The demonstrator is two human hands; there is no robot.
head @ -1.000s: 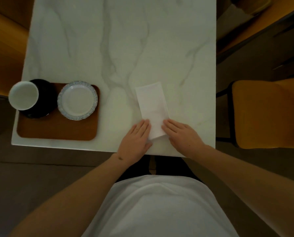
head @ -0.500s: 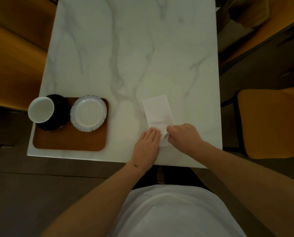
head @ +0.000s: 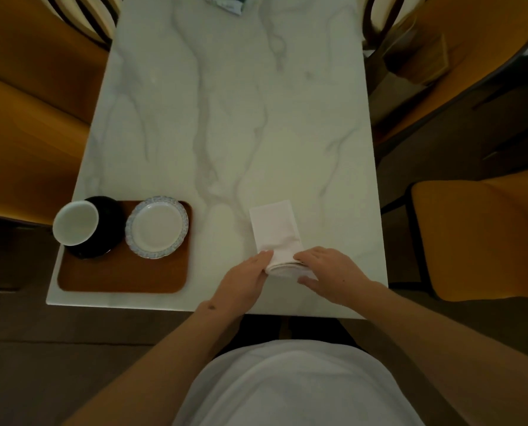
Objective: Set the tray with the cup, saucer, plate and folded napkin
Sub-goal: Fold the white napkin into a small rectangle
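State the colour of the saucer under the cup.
Black: the saucer under the white cup, head view.

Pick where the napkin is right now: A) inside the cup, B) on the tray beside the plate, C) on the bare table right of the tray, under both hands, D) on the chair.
C: the napkin lies on the table, apart from the tray, its near end lifted between the left hand and right hand.

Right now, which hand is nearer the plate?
Left. The left hand rests at the napkin's near-left corner, on the plate's side; the right hand grips the napkin's far side.
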